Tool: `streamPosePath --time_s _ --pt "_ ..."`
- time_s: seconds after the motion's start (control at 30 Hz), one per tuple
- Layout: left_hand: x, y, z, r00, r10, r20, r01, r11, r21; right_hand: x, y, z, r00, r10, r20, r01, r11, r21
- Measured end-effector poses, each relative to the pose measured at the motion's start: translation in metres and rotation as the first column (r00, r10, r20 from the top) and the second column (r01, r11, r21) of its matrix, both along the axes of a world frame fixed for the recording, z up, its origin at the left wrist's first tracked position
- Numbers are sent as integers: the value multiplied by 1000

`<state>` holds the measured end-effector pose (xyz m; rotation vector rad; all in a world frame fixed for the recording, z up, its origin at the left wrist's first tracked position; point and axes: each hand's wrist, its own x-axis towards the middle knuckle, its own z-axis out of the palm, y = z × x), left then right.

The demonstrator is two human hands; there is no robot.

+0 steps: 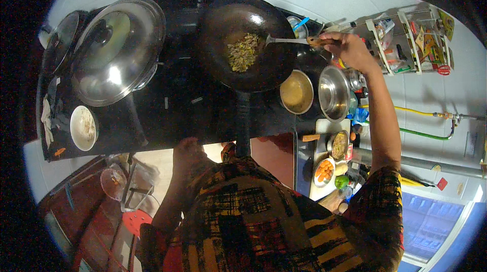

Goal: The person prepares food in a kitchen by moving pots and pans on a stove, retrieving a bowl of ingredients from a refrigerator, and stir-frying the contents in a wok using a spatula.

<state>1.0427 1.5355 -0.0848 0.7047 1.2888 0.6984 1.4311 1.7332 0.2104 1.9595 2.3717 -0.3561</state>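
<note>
My right hand (344, 49) grips the wooden handle of a metal cooking spatula (289, 40). The spatula's head rests inside a large dark wok (217, 59), at the right side of some chopped, browned food (242, 52) heaped in the bottom. The wok's long black handle (243, 120) points towards my body. In shadow by the counter's front edge is my left hand (192, 148), left of that handle; its fingers are too dark to make out.
Left on the black counter (179, 112) are a domed steel-rimmed lid (125, 55) and a white bowl (83, 127). Right of the wok are two metal bowls (296, 91). A cutting board (317, 192) holds a plate of orange pieces (324, 172). Wall racks (412, 42) hold packets.
</note>
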Motion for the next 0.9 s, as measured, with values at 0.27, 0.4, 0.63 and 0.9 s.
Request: streamPosePath --time_s 0.27,0.4,0.63,0.9 --pt "-3 -9 -6 999 49 -13 -49 998 30 18 68 17 1000 10 7 -9 994 -104" --pt "5 -10 2 994 110 -31 -110 994 -1 0 94 7 985 -3 -170 -46 957 -287" --pt "11 -12 2 985 146 94 -147 989 1 -42 89 27 876 339 343 -354 935 -22" --pt "12 -6 0 983 117 142 -120 993 18 -95 20 -8 721 468 511 -503 861 -78"
